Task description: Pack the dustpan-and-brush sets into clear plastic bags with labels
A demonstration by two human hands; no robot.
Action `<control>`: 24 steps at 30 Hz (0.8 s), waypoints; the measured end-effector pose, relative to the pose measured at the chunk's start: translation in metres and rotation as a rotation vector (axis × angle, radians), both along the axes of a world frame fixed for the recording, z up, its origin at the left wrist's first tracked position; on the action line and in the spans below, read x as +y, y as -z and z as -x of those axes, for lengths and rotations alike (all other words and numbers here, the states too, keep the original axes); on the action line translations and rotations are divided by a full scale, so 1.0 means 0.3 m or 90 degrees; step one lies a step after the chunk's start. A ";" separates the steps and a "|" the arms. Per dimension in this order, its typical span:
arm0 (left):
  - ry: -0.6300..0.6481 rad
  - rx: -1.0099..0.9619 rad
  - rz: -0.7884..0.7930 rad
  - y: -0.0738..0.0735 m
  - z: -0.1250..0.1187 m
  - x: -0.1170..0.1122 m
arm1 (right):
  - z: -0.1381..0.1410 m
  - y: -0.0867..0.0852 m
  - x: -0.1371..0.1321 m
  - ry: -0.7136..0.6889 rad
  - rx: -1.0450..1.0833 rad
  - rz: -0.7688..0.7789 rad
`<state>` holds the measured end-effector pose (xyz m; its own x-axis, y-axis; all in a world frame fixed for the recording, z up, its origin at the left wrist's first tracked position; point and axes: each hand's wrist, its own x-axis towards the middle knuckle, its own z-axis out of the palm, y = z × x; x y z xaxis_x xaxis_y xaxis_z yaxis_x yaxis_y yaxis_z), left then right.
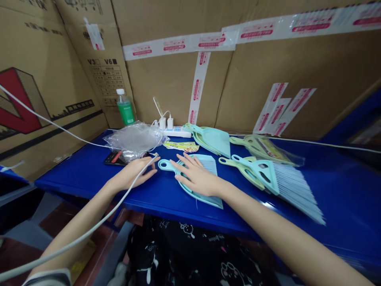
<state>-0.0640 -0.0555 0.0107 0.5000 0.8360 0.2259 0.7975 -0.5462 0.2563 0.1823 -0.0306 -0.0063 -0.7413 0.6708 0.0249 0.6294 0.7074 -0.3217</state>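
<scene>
My right hand [199, 176] lies with spread fingers on a light blue dustpan [212, 201], which has pale brush bristles [208, 163] showing at its far side. The dustpan's ring-ended handle points left, toward my left hand [135, 172]. That hand rests on the table with loosely bent fingers apart, and I see nothing held in it. A white cable [114, 210] crosses in front of its fingers. Just behind it lie a black phone [111, 158] and clear plastic bags [133, 137]. Right of my right hand, a light blue brush [297, 188] overlaps a green one [248, 172].
More dustpans [214, 139] lie at the back of the blue table [166, 200], beside a bagged green brush set [262, 149]. A power strip [178, 132] with chargers, printed labels [181, 145] and a green bottle [125, 109] stand or lie before the taped cardboard wall [166, 79].
</scene>
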 end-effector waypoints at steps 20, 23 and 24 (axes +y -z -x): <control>0.076 -0.010 0.134 -0.005 -0.062 0.087 | -0.033 -0.020 0.014 0.011 -0.002 0.027; 0.096 -0.016 0.130 0.002 -0.059 0.088 | -0.053 -0.012 0.069 0.032 0.021 -0.068; 0.098 -0.015 0.133 0.003 -0.056 0.088 | -0.059 -0.013 0.095 0.036 0.026 -0.118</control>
